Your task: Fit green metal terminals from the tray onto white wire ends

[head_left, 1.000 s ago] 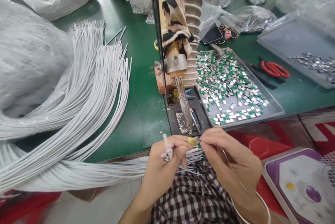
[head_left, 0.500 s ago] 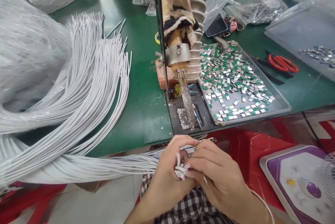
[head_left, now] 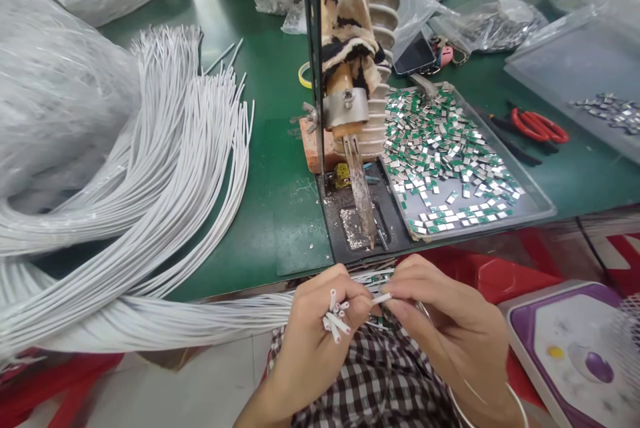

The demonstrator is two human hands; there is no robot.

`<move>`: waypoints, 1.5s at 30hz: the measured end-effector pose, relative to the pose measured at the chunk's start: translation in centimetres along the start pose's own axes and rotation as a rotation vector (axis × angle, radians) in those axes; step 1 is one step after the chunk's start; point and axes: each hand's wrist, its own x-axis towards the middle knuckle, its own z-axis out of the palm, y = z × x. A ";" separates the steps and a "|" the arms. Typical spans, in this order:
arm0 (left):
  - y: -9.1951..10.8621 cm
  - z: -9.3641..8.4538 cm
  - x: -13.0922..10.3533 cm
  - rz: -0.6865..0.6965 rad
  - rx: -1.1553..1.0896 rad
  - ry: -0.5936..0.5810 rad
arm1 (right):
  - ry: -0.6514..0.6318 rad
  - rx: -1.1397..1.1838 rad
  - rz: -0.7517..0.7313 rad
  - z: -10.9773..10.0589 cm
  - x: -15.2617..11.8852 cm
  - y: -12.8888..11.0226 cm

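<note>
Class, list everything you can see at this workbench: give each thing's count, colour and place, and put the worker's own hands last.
wires: many, white, fanned over the table's left
table: one, green
soldering iron: one, clamped upright at centre
tray: one, grey, right of the iron
chips: many, green and silver, in the tray
scissors: one, red handles, far right
phone: one, dark, behind the tray
left hand: grips a wire bundle
right hand: pinches one wire end
</note>
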 end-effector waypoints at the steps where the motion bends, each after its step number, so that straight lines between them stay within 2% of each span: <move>1: 0.0 0.0 0.0 -0.019 0.002 -0.014 | -0.007 0.008 0.014 -0.1 0.0 0.0; 6: 0.1 -0.2 0.2 -0.070 0.028 -0.050 | -0.008 0.039 0.047 -0.3 0.3 0.0; 11: 0.0 -0.3 0.5 -0.063 0.072 -0.056 | -0.021 0.055 0.109 -0.7 0.6 -0.1; 16: 0.0 -0.2 0.8 -0.025 0.083 0.001 | -0.050 0.048 0.314 -0.9 1.0 -0.4; 18: 0.0 -0.2 0.9 0.007 0.063 0.033 | -0.099 0.042 0.398 -0.9 1.1 -0.7; 20: 0.0 -0.2 1.0 0.046 0.034 0.070 | -0.162 0.032 0.417 -1.2 1.4 -0.9; 22: -0.2 -0.2 1.0 0.088 -0.001 0.098 | -0.112 -0.121 0.350 -2.0 2.1 -0.5; 23: -0.4 -0.2 1.0 0.105 -0.020 0.106 | -0.042 -0.274 0.301 -2.6 2.6 0.0; 25: -0.6 -0.1 1.0 0.131 -0.050 0.111 | 0.186 -0.669 0.173 -4.0 3.8 1.5; 26: -0.7 -0.1 1.0 0.139 -0.059 0.111 | 0.237 -0.859 0.151 -4.7 4.6 2.3; 28: -0.8 0.2 1.1 0.142 -0.063 0.127 | 0.205 -1.086 0.200 -5.7 6.0 3.9; 30: -0.9 0.5 1.2 0.118 -0.066 0.150 | 0.120 -1.116 0.218 -6.1 7.1 4.9; 33: -0.9 0.7 1.2 0.070 -0.064 0.183 | 0.081 -1.058 0.188 -6.1 7.7 5.5; 36: -0.8 0.6 1.2 0.075 -0.023 0.220 | 0.067 -0.988 0.129 -5.7 7.2 4.8; 39: -0.7 0.5 1.3 0.119 0.016 0.226 | 0.089 -0.702 0.072 -4.7 6.0 3.1; 42: -0.7 0.5 1.6 0.143 0.041 0.242 | 0.172 -0.302 0.194 -2.9 4.3 1.2; 45: -0.6 0.7 2.0 0.135 0.008 0.276 | 0.213 -0.067 0.295 -0.9 2.8 0.0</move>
